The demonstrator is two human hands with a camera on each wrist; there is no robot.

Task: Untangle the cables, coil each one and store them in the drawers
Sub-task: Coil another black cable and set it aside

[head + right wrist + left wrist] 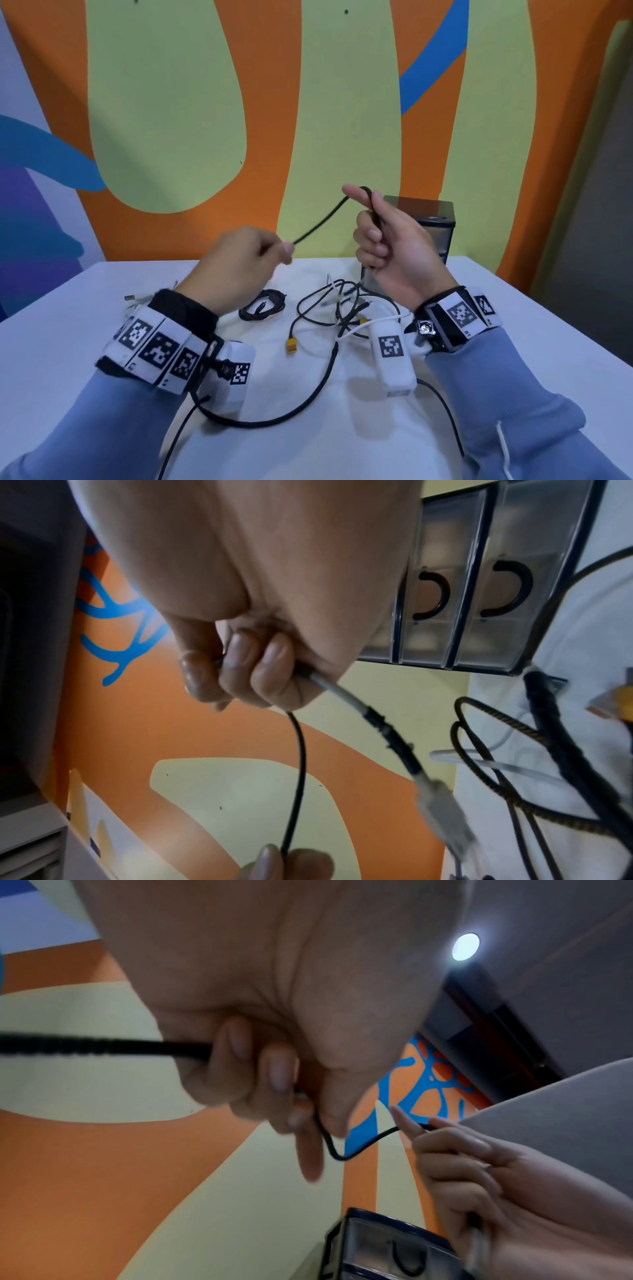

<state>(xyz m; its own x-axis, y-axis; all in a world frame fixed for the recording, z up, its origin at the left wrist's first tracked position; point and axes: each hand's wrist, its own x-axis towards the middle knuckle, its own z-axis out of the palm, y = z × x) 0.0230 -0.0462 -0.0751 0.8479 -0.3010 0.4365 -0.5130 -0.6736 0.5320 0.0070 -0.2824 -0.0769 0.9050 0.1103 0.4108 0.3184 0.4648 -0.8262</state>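
A thin black cable (322, 219) stretches in the air between my two hands, above the white table (68, 342). My left hand (250, 260) pinches its lower end; the left wrist view shows fingers (274, 1069) curled round the cable (359, 1145). My right hand (380, 236) is raised higher and grips the cable's other end in a fist, its grey plug (441, 813) hanging below. A tangle of black and white cables (342, 308) lies on the table under the hands. One black cable (262, 308) lies coiled to the left of it.
A small drawer unit (428, 226) with translucent drawers (496, 588) stands at the table's back right, behind my right hand. A yellow connector (291, 346) lies by the tangle. A thick black braided cable (291, 407) loops across the near table. A painted wall rises behind.
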